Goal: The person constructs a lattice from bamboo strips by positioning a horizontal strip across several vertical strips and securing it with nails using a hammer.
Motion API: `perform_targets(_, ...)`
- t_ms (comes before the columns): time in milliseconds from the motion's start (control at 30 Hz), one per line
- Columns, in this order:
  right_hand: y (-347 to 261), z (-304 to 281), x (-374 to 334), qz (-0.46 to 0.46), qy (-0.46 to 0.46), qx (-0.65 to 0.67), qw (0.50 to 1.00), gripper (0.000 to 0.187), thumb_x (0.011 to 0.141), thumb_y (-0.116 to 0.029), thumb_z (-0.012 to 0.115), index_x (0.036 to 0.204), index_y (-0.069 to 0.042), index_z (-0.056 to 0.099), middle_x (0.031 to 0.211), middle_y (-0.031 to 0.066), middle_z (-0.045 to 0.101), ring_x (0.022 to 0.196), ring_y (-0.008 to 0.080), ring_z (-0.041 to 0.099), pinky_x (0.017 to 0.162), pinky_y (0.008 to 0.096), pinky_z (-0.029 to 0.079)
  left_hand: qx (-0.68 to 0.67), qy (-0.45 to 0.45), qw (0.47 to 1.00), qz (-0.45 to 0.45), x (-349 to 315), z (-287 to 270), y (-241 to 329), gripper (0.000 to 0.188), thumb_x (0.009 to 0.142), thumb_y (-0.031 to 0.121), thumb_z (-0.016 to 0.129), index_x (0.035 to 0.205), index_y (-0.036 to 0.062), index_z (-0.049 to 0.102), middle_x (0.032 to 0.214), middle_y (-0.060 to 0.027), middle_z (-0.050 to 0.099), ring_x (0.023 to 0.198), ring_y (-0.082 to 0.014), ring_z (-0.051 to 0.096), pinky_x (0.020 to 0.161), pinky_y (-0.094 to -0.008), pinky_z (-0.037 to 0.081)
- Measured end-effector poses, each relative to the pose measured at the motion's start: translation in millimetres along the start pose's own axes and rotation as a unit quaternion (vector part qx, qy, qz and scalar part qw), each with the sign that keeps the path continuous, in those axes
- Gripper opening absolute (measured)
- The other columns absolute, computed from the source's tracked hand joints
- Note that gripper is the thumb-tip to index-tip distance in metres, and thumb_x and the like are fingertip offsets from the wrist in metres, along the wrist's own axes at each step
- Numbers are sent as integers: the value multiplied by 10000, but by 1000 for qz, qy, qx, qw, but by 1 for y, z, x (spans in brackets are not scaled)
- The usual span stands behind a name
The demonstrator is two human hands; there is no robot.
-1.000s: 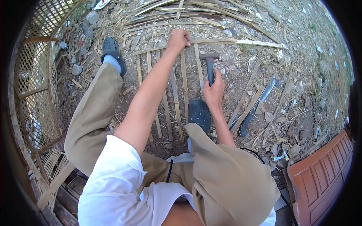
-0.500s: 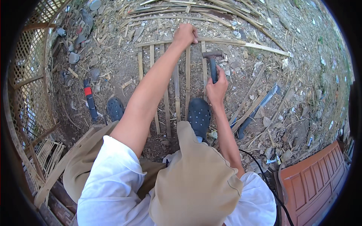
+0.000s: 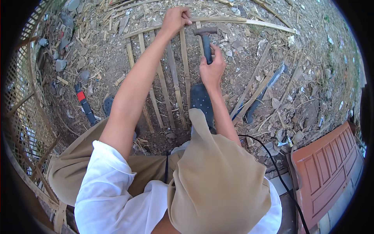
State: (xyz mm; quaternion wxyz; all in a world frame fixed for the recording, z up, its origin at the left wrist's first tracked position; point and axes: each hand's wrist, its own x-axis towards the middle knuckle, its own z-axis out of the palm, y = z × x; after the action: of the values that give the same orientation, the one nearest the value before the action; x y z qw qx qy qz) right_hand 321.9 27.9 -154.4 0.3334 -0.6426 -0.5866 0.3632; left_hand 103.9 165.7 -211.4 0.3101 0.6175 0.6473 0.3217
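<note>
Right hand (image 3: 212, 72) has the hammer (image 3: 206, 46) by the handle, head just nearside of the long crosswise strip (image 3: 222, 19), handle roughly square to it. Left hand (image 3: 176, 20) is closer, fingers curled right at that strip, can't tell if it's gripping. Slats (image 3: 184, 58) run nearside too.

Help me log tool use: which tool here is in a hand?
The hammer, gripped in the right hand. The red-banded tool at far left and the long-bladed tool at right both lie untouched.
</note>
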Motion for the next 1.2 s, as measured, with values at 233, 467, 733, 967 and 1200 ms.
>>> perform_targets(233, 24, -9, -2, 7, 12, 32, 999, 529, 873, 40, 747, 1395, 29, 661, 1186, 278, 740, 1076, 467, 747, 965, 502, 580, 123, 39, 989, 70, -13, 0, 5, 219, 828, 75, 905, 995, 22, 773, 962, -138, 747, 886, -350, 739, 831, -476, 566)
perform_targets(467, 52, -39, -11, -18, 39, -35, 998, 536, 874, 43, 747, 1403, 34, 662, 1218, 257, 739, 1077, 448, 742, 973, 500, 581, 210, 89, 967, 114, -32, 9, 27, 112, 925, 46, 796, 1034, 52, 821, 1034, -110, 743, 1013, -350, 738, 887, -488, 590)
perform_targets(733, 52, -49, -7, 31, 13, -64, 997, 497, 907, 13, 759, 1393, 22, 656, 1144, 254, 725, 992, 425, 725, 907, 503, 569, 218, 61, 972, 56, -44, 1, 24, 206, 869, 33, 782, 1042, 97, 874, 1155, -155, 802, 1070, -289, 774, 896, -419, 620)
perform_targets(967, 43, -45, 1, -77, 43, -300, 950, 388, 939, -20, 751, 1318, -1, 667, 1203, 207, 664, 1177, 405, 609, 1040, 553, 463, 245, 88, 958, 116, -50, 0, 18, 342, 902, -49, 688, 1150, 113, 860, 1043, -69, 717, 1094, -314, 706, 886, -464, 638)
perform_targets(1200, 35, -16, 61, -241, -15, -246, 939, 206, 916, -79, 823, 1120, -66, 800, 1260, 99, 656, 1186, 358, 578, 1019, 508, 445, 244, 91, 960, 102, -53, 3, 25, 335, 921, -31, 696, 1187, 119, 832, 1064, -73, 733, 1101, -310, 697, 890, -460, 630)
